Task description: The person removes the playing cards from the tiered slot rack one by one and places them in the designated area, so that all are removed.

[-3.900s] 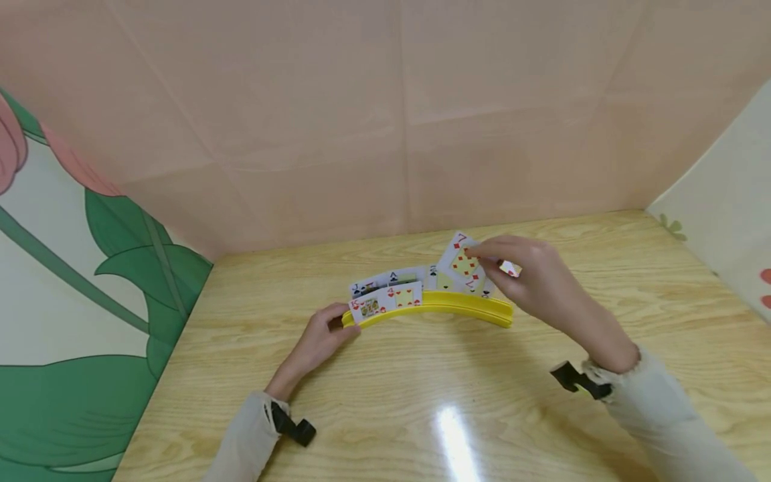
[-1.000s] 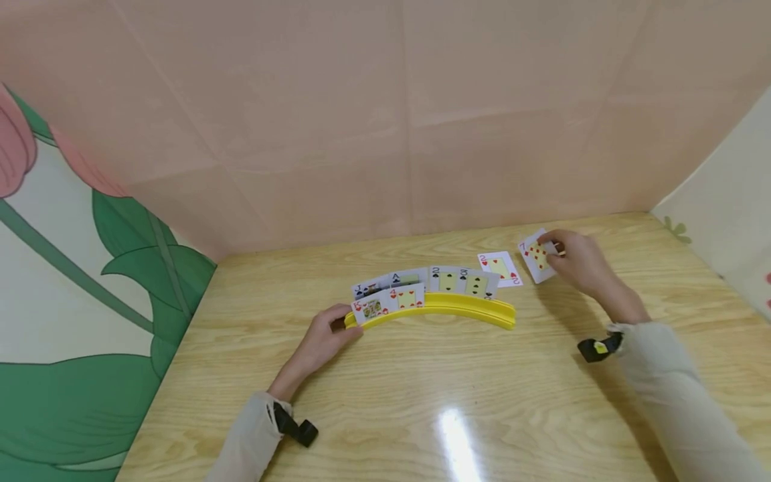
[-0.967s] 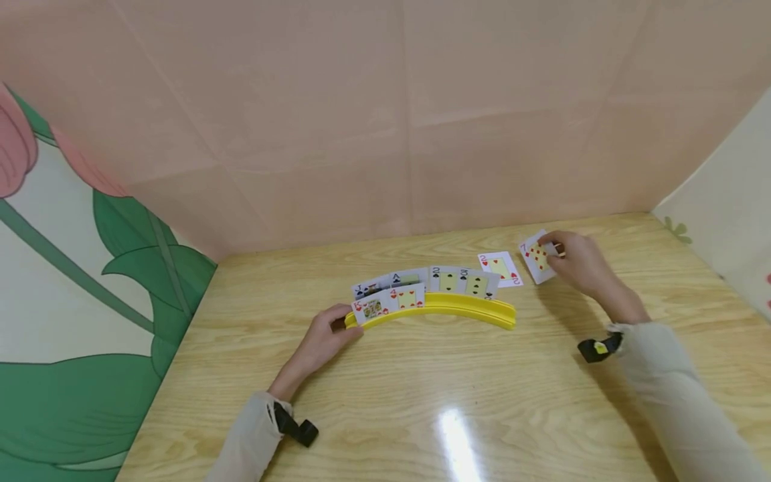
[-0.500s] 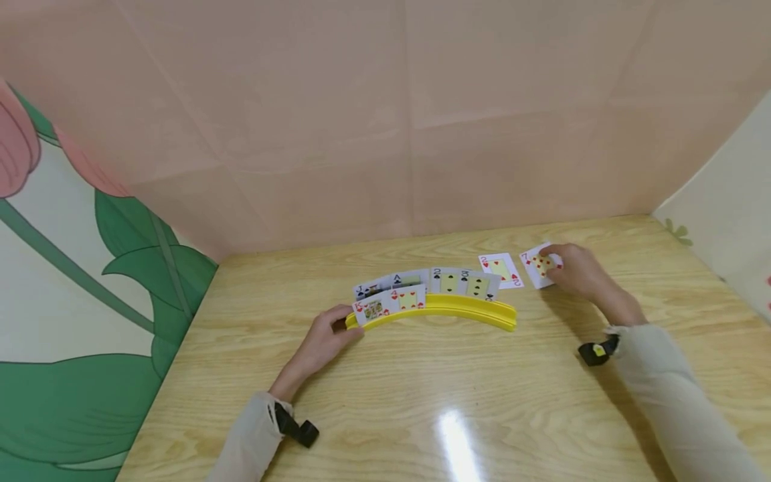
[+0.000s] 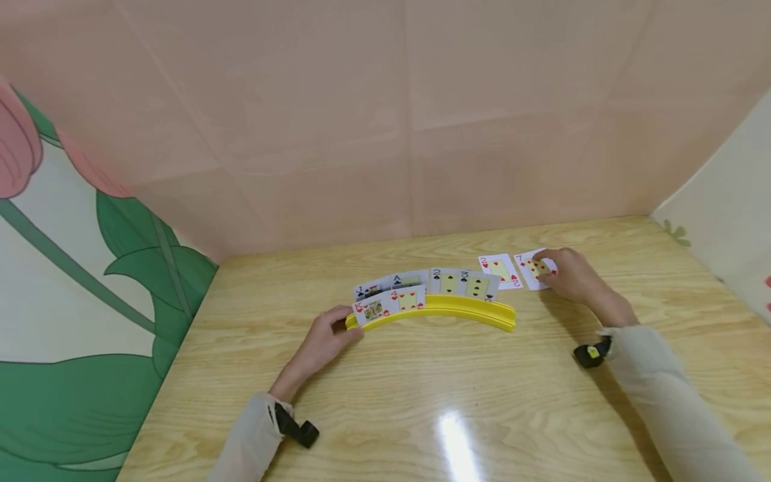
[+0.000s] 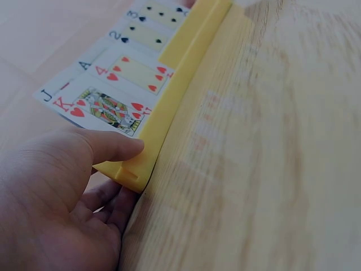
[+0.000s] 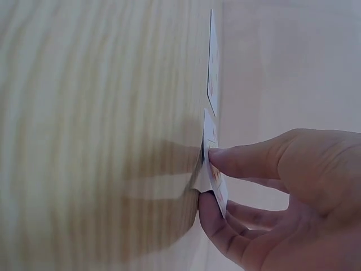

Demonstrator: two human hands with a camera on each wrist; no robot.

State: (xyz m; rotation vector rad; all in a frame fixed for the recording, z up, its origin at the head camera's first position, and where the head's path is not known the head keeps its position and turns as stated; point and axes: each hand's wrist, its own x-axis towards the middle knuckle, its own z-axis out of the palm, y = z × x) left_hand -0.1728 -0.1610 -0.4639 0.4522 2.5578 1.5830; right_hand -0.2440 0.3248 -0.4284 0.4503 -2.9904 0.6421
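Note:
My left hand grips the left end of a curved yellow card holder, thumb on its front and fingers behind. In the holder's front slot stand the king of hearts and four of hearts. Behind them are a jack, a black ace, and the two and three of spades. Toward the back right, my right hand pinches the seven of diamonds by its right side, thumb on the face, a fingertip under the slightly raised edge.
The two of hearts lies face up on the wooden table, just left of the seven. A pink backdrop rises along the table's far edge. Patterned panels flank both sides.
The right hand has carried the seven of diamonds from above the holder to the right, lowered it beside the two of hearts and shifted it slightly left. The left hand keeps its place.

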